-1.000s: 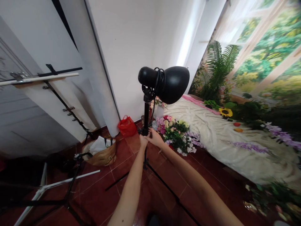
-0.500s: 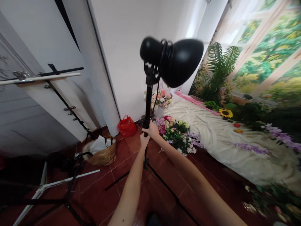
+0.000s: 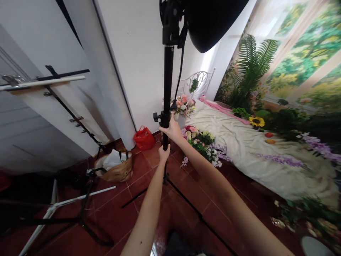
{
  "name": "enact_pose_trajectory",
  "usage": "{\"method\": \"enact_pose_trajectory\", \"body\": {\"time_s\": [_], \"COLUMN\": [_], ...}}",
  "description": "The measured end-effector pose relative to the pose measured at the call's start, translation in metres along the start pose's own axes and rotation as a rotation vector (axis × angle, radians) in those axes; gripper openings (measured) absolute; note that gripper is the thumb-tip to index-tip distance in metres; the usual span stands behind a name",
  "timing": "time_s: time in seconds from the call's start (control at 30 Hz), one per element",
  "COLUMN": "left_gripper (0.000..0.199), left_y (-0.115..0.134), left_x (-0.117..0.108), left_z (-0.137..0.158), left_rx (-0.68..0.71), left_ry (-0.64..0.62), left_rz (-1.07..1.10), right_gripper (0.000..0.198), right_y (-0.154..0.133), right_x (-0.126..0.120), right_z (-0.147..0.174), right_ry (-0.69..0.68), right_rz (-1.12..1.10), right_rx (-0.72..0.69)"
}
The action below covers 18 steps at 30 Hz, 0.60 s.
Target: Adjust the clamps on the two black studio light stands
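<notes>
A black light stand (image 3: 168, 78) rises upright in front of me on spread tripod legs. At its top sits a black lamp head with a dome-shaped reflector (image 3: 213, 21), cut off by the upper edge, and a cable hangs down beside the pole. My right hand (image 3: 172, 130) is wrapped round the pole just under a collar with a clamp knob (image 3: 157, 116). Lower on the same pole, my left hand (image 3: 164, 153) grips it. The far-side fingers of both hands are hidden by the pole.
Bunches of artificial flowers (image 3: 197, 138) lie right of the stand, beside a low surface draped in cream cloth (image 3: 239, 160). A red bag (image 3: 144, 138) and a woven basket (image 3: 117, 169) stand on the tiles at left. Black and white stand legs (image 3: 85, 196) spread across the left floor.
The lamp head and the upper pole have risen in view, so more pole shows. My right hand has moved up with the collar, away from my left hand, which stays low.
</notes>
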<state>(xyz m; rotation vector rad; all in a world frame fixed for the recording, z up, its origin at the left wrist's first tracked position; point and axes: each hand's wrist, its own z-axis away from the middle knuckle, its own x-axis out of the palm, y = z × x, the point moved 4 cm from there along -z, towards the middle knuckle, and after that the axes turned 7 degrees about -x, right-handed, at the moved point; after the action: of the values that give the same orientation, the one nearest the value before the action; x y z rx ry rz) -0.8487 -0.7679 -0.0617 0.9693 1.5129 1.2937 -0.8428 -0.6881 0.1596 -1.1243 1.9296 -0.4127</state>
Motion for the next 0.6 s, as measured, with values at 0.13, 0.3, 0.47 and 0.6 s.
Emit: {"method": "enact_pose_trajectory", "body": {"time_s": [0.13,0.3,0.47,0.6], "left_gripper": [0.028,0.03,0.03,0.031], "left_y": [-0.001,-0.007,-0.013,-0.013], "left_x": [0.001,0.003,0.004,0.004], "left_z": [-0.001,-0.002,-0.005,-0.007], "left_rx": [-0.019,-0.045,-0.039,-0.002], "left_ry": [-0.013,0.005,0.0,0.012], "left_rz": [-0.002,0.043,0.035,0.017], "right_gripper": [0.065,0.035,0.027,0.021], "right_y": [0.004,0.081,0.154,0.162], "right_x": [-0.016,-0.007,0.052,0.073], "right_z": [0.021,0.112,0.174,0.156], "right_ry": [-0.063,0.0,-0.042,0.135], "right_rz": [-0.156,-0.299,-0.495,-0.677], "right_rx": [-0.152,0.107,0.727,0.797]}}
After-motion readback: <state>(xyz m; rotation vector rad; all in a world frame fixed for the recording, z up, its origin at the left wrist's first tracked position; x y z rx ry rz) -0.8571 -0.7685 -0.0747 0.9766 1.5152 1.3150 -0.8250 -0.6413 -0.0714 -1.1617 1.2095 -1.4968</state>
